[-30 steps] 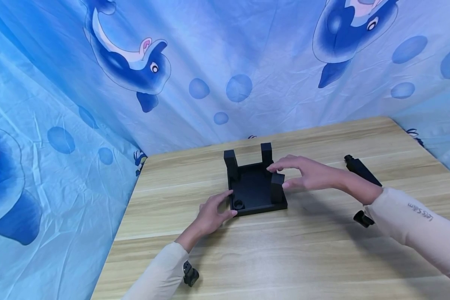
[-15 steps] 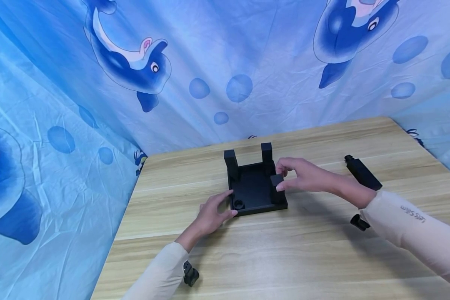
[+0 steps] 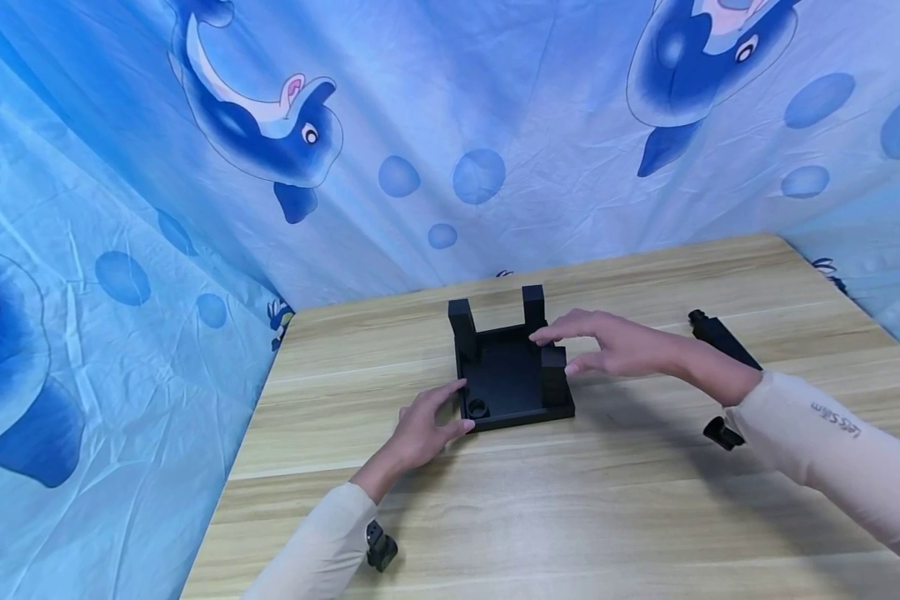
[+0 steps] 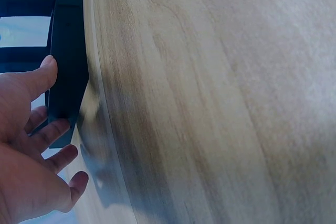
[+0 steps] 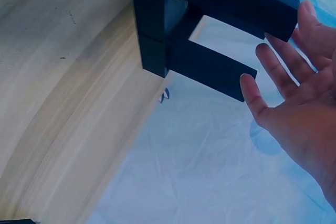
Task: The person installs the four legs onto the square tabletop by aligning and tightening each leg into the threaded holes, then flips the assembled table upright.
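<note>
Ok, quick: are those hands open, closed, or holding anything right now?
Left hand: open, touching the black base at one corner.
Right hand: open, beside the near right post.

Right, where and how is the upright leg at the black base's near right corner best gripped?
Probably the upper part of the leg, coming from the right: it is flat-sided and stands above the black base, leaving opposite faces exposed to pinch.

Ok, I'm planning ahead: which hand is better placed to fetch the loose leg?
Probably the right hand: the loose leg lies on that side of the table, while the left hand touches the base, farther away.
</note>
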Demonstrator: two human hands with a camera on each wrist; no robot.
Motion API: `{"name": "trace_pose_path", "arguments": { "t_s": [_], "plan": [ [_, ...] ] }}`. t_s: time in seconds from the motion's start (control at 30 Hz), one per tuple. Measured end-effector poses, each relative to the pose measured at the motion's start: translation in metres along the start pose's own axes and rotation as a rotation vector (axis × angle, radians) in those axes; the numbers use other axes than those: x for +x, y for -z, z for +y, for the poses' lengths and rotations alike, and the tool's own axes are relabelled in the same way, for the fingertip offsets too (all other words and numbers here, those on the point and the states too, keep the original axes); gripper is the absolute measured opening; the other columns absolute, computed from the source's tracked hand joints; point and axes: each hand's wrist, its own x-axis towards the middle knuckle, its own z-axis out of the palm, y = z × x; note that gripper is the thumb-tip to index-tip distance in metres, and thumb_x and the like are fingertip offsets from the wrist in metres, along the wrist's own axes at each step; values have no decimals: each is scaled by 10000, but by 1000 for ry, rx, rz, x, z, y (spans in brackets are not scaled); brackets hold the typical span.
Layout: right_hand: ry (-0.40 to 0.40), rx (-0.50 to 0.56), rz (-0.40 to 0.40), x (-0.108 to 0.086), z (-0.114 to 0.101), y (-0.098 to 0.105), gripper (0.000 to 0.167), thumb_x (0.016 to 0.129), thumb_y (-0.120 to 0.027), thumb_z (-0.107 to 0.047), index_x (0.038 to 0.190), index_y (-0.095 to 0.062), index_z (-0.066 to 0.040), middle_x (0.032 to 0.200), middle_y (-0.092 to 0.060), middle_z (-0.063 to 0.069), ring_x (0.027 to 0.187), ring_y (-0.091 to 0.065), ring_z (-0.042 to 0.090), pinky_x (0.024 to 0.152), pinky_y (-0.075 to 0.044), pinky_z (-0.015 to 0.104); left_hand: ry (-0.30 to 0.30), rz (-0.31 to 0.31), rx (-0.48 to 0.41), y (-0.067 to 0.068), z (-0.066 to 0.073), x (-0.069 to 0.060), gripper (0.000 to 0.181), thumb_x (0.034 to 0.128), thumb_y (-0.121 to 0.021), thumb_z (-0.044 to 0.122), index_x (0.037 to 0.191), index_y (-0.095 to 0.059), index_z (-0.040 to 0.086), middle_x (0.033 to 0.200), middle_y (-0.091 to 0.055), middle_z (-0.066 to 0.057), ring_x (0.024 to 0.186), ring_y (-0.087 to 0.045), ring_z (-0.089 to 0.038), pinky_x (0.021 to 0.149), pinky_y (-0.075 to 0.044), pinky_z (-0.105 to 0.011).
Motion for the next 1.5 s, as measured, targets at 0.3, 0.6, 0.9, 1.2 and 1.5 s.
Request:
{"name": "trace_pose_path", "arguments": {
  "t_s": [0.3, 0.6, 0.9, 1.2, 1.5],
  "plan": [
    [-56, -31, 44, 4, 1, -6, 327, 863, -731, -204, 1159, -606, -144, 1152, -588, 2, 1100, -519, 212, 924, -408, 463, -2, 1, 7, 0, -1, 1, 638, 882, -692, 375, 1450, -448, 219, 1454, -464, -24, 1354, -381, -268, 974, -241, -585],
    [-109, -28, 63, 6, 4, -12, 408, 839, -742, -367, 956, -466, -90, 910, -521, 45, 613, -362, 104, 683, -357, 342, 7, -6, -2, 0, -2, 1, 636, 884, -690, 369, 1453, -442, 235, 1463, -451, -30, 1358, -370, -273, 996, -216, -602],
    [-45, -2, -5, 2, -1, 2, 540, 880, -703, -147, 1388, -519, -168, 1361, -526, 49, 1272, -443, 298, 1006, -355, 537, 18, -8, 0, 0, -1, 0, 634, 885, -689, 367, 1454, -443, 230, 1464, -448, -38, 1361, -365, -273, 1000, -215, -601],
    [-70, -4, 70, 4, 1, -6, 349, 869, -717, -176, 1201, -621, -123, 1163, -598, 14, 1107, -525, 233, 927, -411, 460, 21, -8, 0, 1, 0, -1, 637, 886, -688, 359, 1457, -439, 225, 1464, -447, -46, 1362, -363, -280, 1005, -210, -607],
    [-89, 23, 138, 10, 8, -17, 350, 833, -762, -293, 961, -484, -123, 916, -527, 13, 896, -515, 217, 787, -404, 389, 22, -11, -6, 1, 0, 0, 637, 886, -687, 359, 1457, -439, 222, 1467, -445, -35, 1368, -356, -277, 1014, -193, -628]
  ]
}}
